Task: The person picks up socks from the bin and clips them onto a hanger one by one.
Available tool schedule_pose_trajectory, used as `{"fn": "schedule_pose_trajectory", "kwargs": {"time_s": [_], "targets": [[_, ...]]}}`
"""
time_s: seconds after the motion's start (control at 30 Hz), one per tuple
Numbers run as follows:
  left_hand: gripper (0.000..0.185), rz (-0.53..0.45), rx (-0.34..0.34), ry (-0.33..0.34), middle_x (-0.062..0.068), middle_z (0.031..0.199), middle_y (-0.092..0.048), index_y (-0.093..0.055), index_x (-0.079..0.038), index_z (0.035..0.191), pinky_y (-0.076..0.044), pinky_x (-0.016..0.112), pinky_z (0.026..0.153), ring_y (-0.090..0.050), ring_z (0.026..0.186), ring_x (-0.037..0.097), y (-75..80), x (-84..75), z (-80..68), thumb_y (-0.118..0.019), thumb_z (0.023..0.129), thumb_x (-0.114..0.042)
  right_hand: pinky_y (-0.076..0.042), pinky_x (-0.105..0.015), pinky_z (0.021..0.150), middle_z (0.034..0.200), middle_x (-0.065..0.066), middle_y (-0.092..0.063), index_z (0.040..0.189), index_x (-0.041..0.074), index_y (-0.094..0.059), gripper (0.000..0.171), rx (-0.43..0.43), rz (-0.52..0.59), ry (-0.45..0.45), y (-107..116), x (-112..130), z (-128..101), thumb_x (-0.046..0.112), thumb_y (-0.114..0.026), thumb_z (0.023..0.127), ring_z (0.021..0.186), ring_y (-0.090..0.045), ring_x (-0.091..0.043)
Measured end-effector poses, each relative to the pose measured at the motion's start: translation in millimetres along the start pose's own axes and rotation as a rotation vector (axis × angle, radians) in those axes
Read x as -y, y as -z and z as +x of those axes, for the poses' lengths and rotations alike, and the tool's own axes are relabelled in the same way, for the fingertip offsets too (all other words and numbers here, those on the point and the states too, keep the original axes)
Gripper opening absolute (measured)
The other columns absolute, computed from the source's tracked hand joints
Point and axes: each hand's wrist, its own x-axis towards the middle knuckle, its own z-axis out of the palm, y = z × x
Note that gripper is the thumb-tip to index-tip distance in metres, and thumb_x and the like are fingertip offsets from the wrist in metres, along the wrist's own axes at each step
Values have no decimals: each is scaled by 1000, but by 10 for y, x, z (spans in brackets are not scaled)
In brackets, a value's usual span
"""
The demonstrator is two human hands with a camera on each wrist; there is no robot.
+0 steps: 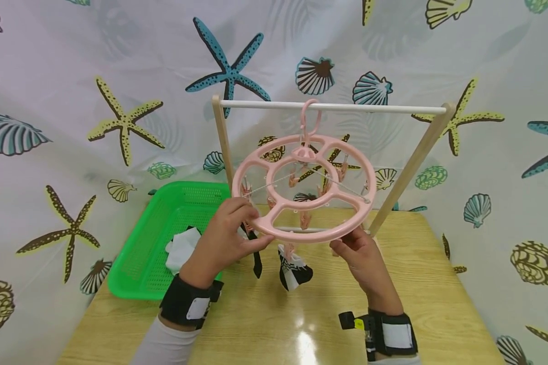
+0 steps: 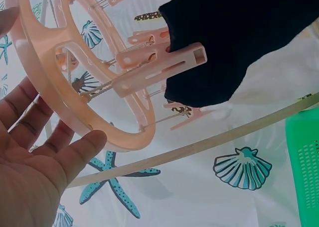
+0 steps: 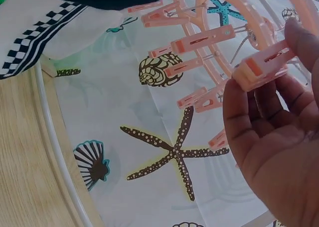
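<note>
Our left hand (image 1: 224, 238) gripped the near-left rim of the pink round peg hanger (image 1: 303, 187), thumb under and fingers over. Our right hand (image 1: 361, 258) pinched a pink peg (image 3: 261, 62) under the near-right rim. The hanger hung from the white rail (image 1: 333, 107) of a wooden rack (two socks (image 1: 292, 268) already clipped below). A green basket (image 1: 137, 263) sat left on the table (image 1: 278, 314).

glossy pink plastic hanger (image 1: 303, 187); varnished wood table (image 1: 265, 314); green plastic basket (image 1: 141, 263).
</note>
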Motion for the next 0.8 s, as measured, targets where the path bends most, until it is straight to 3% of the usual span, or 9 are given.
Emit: {"fn": "schedule_pose_trajectory", "kwargs": {"time_s": [0.23, 0.63, 0.8], "targets": [[38, 13, 4, -12, 4, 99, -59, -64, -9, 87, -48, 39, 85, -53, 99, 24, 5, 51, -25, -92, 70, -30, -50, -27, 57, 82, -10, -56, 99, -9, -58, 9, -35, 28, -10, -71, 18, -38, 0, -58, 99, 63, -57, -18], [38, 44, 14, -20, 6, 102, -55, -61, -8, 92, -47, 39, 88, -51, 102, 26, -9, 87, -104, -88, 76, -30, -51, -28, 57, 83, -17, -56, 93, -8, -57, 13, -40, 48, -20, -104, -32, -62, 2, -58, 99, 62, -58, -18], [34, 40, -21, -20, 11, 112, -57, -65, -5, 102, -46, 43, 97, -51, 114, 31, -24, 123, -183, -84, 80, -23, -52, -28, 56, 83, -19, -56, 92, -11, -55, 14, -75, 61, -34, -123, -46, -75, 1, -58, 99, 62, -58, -18]]}}
